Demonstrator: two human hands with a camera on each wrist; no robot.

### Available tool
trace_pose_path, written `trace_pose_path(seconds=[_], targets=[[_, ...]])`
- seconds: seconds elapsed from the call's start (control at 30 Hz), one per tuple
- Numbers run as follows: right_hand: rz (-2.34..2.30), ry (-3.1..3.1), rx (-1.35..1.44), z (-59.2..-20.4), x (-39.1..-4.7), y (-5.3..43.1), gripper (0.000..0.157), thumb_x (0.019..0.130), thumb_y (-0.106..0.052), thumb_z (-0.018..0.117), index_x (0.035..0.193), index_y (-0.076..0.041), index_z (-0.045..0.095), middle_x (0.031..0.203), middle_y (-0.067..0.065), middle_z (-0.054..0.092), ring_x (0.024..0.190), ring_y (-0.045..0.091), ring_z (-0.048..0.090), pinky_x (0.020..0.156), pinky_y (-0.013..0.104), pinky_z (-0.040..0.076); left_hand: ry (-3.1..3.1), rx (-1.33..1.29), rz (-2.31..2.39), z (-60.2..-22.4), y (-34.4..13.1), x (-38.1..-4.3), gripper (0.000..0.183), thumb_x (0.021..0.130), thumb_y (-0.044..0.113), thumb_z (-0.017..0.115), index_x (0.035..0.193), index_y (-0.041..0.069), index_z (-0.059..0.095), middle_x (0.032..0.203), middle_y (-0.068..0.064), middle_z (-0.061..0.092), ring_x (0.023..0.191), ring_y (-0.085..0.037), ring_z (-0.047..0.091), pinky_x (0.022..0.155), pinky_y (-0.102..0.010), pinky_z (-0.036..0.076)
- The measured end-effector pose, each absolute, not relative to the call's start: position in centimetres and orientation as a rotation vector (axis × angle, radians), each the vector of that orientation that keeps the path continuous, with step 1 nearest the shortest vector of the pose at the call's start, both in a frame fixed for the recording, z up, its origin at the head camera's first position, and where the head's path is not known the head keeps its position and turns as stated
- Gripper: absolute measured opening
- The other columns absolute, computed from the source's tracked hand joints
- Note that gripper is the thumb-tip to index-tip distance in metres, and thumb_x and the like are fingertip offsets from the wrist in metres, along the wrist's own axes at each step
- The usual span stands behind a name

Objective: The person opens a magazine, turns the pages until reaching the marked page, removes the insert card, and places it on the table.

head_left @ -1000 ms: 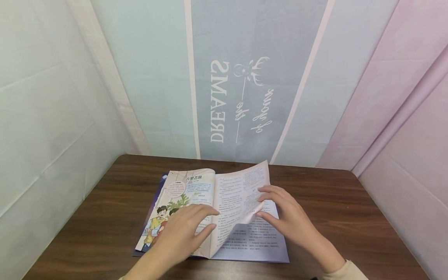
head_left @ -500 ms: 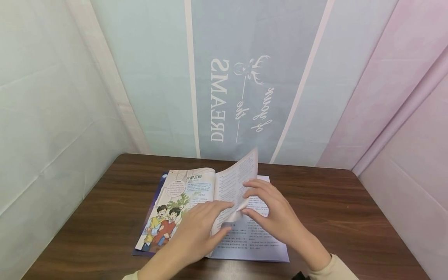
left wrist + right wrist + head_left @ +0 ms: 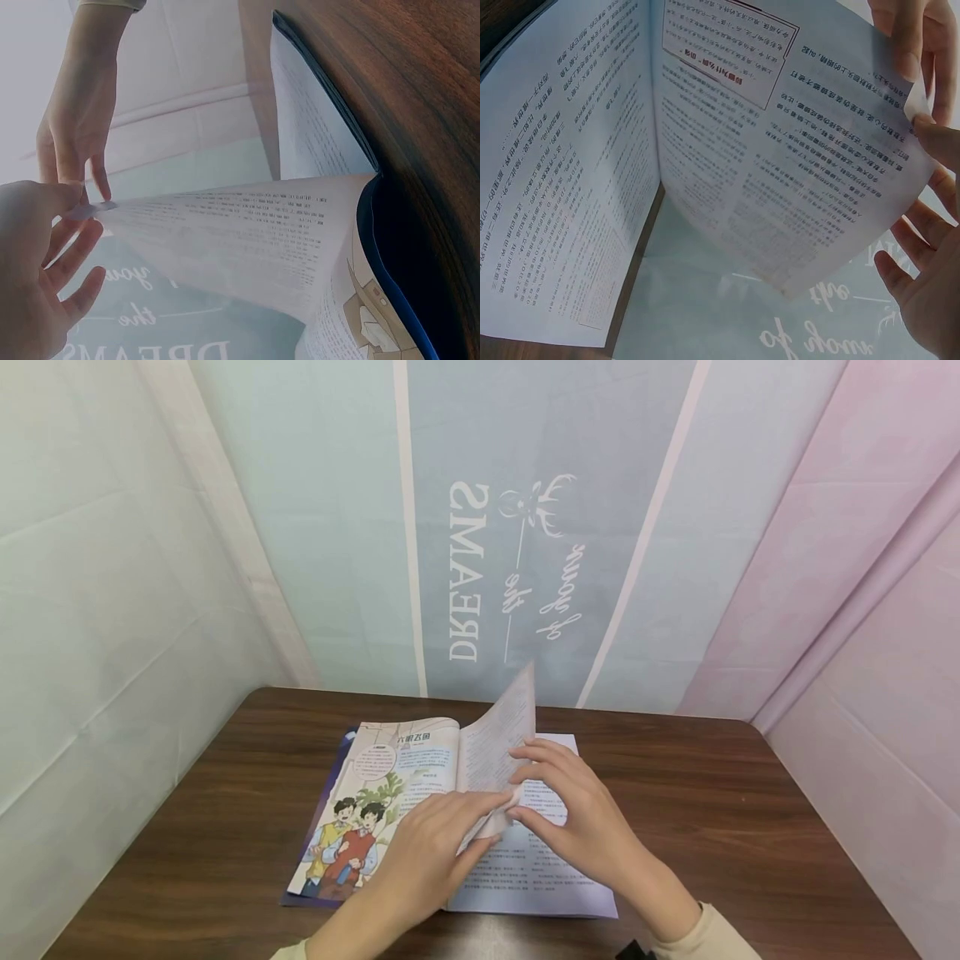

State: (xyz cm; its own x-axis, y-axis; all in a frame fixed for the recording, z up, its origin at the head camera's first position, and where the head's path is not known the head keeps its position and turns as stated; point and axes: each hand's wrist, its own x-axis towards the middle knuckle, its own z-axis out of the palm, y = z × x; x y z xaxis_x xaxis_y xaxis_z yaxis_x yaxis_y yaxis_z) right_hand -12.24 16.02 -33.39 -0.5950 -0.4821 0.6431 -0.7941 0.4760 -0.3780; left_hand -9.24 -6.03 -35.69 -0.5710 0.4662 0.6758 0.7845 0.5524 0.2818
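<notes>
An open magazine (image 3: 420,768) lies on the table, its left page printed with two cartoon figures. One right-hand page (image 3: 498,735) stands lifted and curved, its far corner pointing up. My right hand (image 3: 581,810) pinches this page's free edge, thumb on one side and fingers on the other, as the right wrist view shows. My left hand (image 3: 435,835) reaches over the left page and meets the same edge. In the right wrist view its thumb (image 3: 907,52) lies on the page's near face, with fingers behind. Both sets of fingertips are close together at the bent paper edge.
The dark wood table (image 3: 712,810) extends around the magazine. Pale fabric with white lettering (image 3: 468,572) hangs behind it, and more fabric closes in both sides. A small black object (image 3: 633,950) shows beside the right sleeve.
The page has risen and swung left, more upright than before. My right hand has moved left with it, and my left hand has come right to the page's edge.
</notes>
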Motion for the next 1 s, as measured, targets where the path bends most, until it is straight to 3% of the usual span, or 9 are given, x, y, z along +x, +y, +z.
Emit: trace_pose_path(seconds=[0.2, 0.3, 0.53, 0.7, 0.8, 1.0], targets=[[1.0, -2.271, 1.047, -33.3, -11.7, 16.0, 0.03, 0.095, -0.039, 0.066, 0.114, -0.016, 0.066, 0.134, 0.004, 0.06, 0.133, 0.029, 0.046, 0.115, 0.033, 0.031, -2.244, -1.027, -0.707, -35.9, -6.4, -9.2, 0.04, 0.098, 0.018, 0.06, 0.138, 0.016, 0.057, 0.126, 0.006, 0.066, 0.106, -0.01, 0.064, 0.09, -0.028, 0.052], [1.054, -2.211, 1.066, -33.1, -11.4, 15.9, 0.031, 0.098, -0.038, 0.061, 0.117, -0.014, 0.066, 0.134, 0.006, 0.059, 0.13, 0.03, 0.048, 0.114, 0.03, 0.032, -2.257, -1.017, -0.694, -36.0, -6.6, -9.3, 0.04, 0.1, 0.017, 0.058, 0.139, 0.016, 0.057, 0.128, 0.005, 0.065, 0.109, -0.011, 0.064, 0.092, -0.029, 0.052], [1.138, -2.157, 1.075, -32.9, -10.9, 16.0, 0.028, 0.102, -0.033, 0.056, 0.116, -0.011, 0.065, 0.131, 0.008, 0.061, 0.128, 0.027, 0.049, 0.113, 0.027, 0.034, -2.341, -0.876, -0.71, -36.5, -7.4, -9.2, 0.054, 0.086, 0.006, 0.075, 0.136, 0.018, 0.059, 0.123, 0.005, 0.067, 0.106, -0.012, 0.065, 0.089, -0.033, 0.055], [1.128, -2.186, 1.055, -33.5, -10.8, 16.5, 0.021, 0.096, -0.017, 0.067, 0.116, -0.013, 0.065, 0.131, 0.007, 0.061, 0.128, 0.026, 0.049, 0.112, 0.026, 0.033, -2.441, -0.704, -0.708, -37.1, -8.5, -8.8, 0.058, 0.085, 0.011, 0.078, 0.138, 0.017, 0.056, 0.113, 0.004, 0.069, 0.096, -0.01, 0.065, 0.081, -0.034, 0.056], [1.123, -2.231, 1.031, -34.0, -10.7, 17.0, 0.032, 0.088, -0.004, 0.071, 0.116, -0.016, 0.065, 0.131, 0.006, 0.061, 0.128, 0.024, 0.05, 0.112, 0.024, 0.033, -2.522, -0.593, -0.691, -37.5, -9.2, -8.5, 0.064, 0.084, 0.013, 0.079, 0.142, 0.015, 0.051, 0.11, 0.003, 0.067, 0.09, -0.011, 0.064, 0.073, -0.033, 0.054], [1.12, -2.331, 0.981, -35.0, -10.6, 18.0, 0.038, 0.086, 0.001, 0.072, 0.116, -0.02, 0.064, 0.132, 0.004, 0.06, 0.129, 0.023, 0.049, 0.112, 0.021, 0.031, -2.628, -0.451, -0.687, -38.1, -10.8, -8.1, 0.071, 0.082, 0.013, 0.082, 0.144, 0.015, 0.047, 0.126, -0.003, 0.062, 0.09, -0.015, 0.066, 0.069, -0.031, 0.055]])
